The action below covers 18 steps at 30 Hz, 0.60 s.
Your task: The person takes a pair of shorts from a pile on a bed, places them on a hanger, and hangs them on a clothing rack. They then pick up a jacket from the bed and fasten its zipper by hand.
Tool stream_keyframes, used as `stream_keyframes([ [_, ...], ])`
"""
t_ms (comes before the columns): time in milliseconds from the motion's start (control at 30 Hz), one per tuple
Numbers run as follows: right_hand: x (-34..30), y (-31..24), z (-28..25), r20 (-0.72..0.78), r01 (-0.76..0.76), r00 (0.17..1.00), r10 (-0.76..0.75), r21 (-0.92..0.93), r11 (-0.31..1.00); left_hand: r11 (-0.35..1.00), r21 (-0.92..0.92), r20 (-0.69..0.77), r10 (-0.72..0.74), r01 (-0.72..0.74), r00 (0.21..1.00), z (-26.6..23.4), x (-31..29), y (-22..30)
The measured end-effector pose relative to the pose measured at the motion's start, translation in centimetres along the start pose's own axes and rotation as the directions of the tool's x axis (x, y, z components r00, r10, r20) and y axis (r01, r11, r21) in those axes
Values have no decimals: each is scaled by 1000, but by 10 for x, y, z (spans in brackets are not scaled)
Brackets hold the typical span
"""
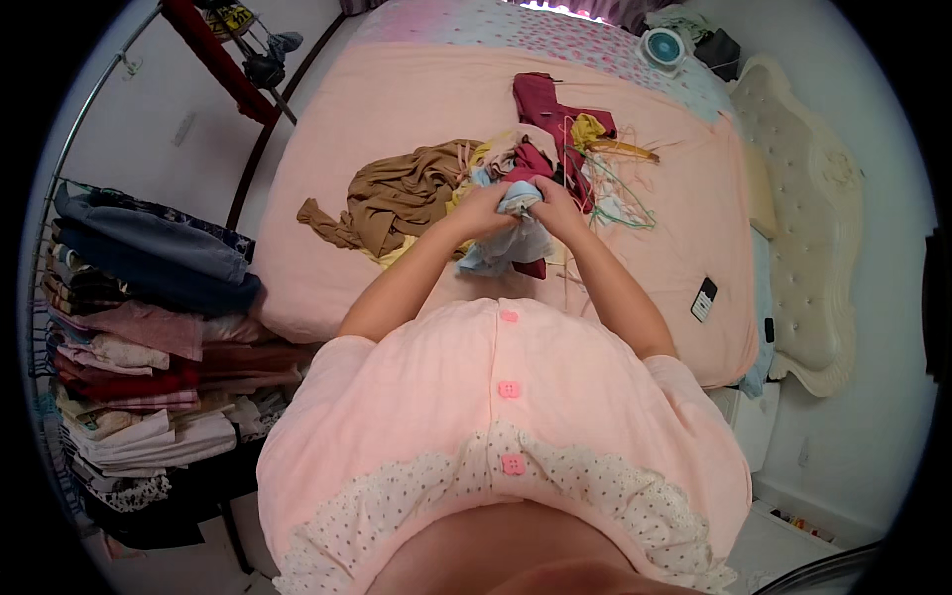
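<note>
- Left hand point(478, 214): fingers curled in, gripping pale blue cloth point(504, 248).
- Right hand point(557, 208): fingers curled in, gripping same cloth.
- Pale blue cloth: bunched between both hands, over bed point(679, 233).
- Brown garment point(399, 203): crumpled, left of cloth.
- Red garment point(538, 104): spread beyond cloth.
- Phone point(704, 299): on bed, to right.
- Fan point(663, 48): far right.

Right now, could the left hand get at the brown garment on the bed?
Probably yes: the brown garment lies just beside the left hand, its upper side largely uncovered, though that hand is holding pale blue cloth.
</note>
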State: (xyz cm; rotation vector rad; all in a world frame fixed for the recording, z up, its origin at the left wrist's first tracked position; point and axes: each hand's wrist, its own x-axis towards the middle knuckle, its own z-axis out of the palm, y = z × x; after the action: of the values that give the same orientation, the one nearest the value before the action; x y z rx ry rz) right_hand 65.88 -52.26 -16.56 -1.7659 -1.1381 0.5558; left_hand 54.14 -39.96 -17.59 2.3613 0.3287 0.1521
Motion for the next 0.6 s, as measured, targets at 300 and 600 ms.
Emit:
stream_keyframes([
  [300, 4, 55, -10, 297, 89, 944, -144, 191, 978, 915, -339, -186, 162, -218, 969, -19, -1, 25],
  [600, -1, 128, -14, 60, -61, 996, 61, 6, 998, 622, -782, -192, -297, 37, 936, -35, -5, -25],
])
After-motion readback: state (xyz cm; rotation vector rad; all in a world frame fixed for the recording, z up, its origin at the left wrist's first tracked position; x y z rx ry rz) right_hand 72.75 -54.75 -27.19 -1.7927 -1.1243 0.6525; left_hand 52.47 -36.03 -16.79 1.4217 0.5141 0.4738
